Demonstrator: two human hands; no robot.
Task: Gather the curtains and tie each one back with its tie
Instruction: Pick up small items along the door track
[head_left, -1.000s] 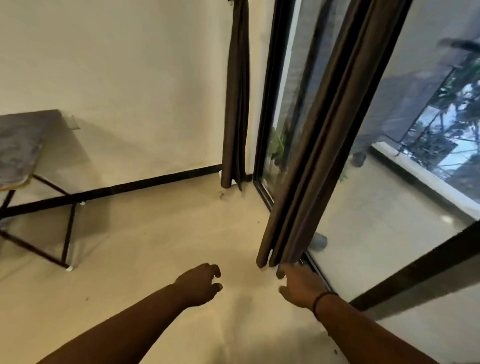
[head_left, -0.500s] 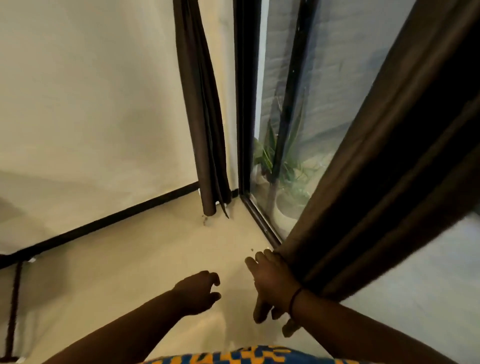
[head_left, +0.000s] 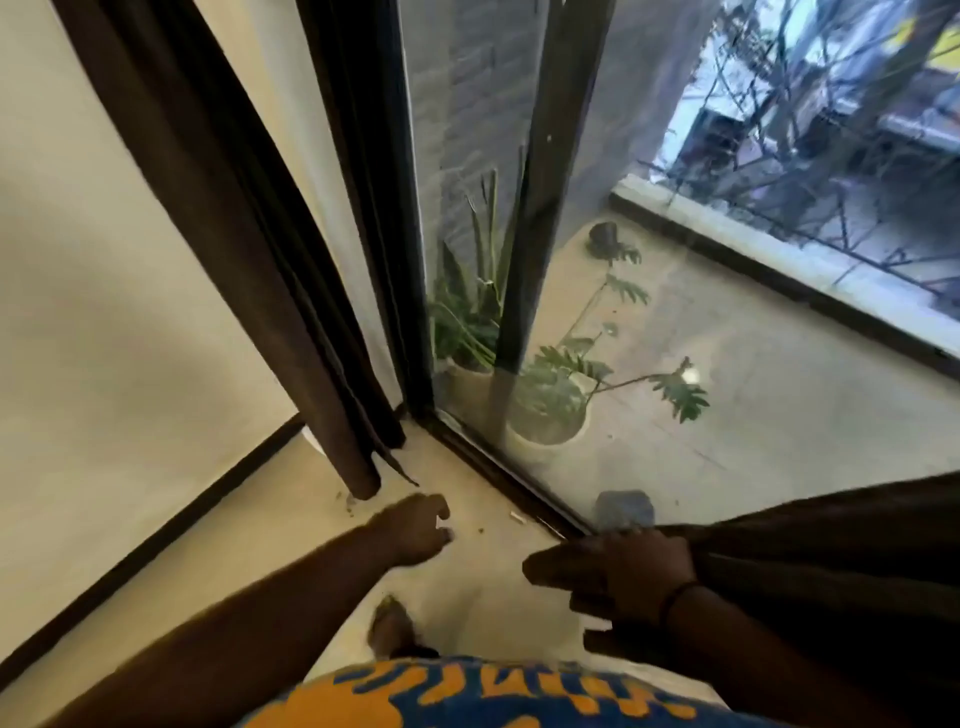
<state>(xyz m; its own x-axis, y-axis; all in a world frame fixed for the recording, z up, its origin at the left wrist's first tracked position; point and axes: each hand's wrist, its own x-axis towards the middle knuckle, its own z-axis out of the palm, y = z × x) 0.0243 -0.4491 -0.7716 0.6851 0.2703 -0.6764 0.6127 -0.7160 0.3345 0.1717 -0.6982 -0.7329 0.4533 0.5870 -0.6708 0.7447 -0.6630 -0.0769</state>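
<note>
A dark brown curtain hangs gathered in the corner, its hem just above the floor. My left hand hovers low, a short way right of that hem, with loosely curled fingers and nothing in it. A second dark brown curtain comes in from the lower right along the glass. My right hand rests against this curtain's leading edge with its fingers spread and fairly straight, pointing left. No tie is visible on either curtain.
The dark door frame and floor track meet in the corner. Behind the glass, potted plants stand on a balcony. A black skirting runs along the white wall. My foot is on the pale floor.
I have stepped closer to the corner. The left curtain now fills the upper left. My left hand has neared its hem, and the right curtain has slid to the lower right edge.
</note>
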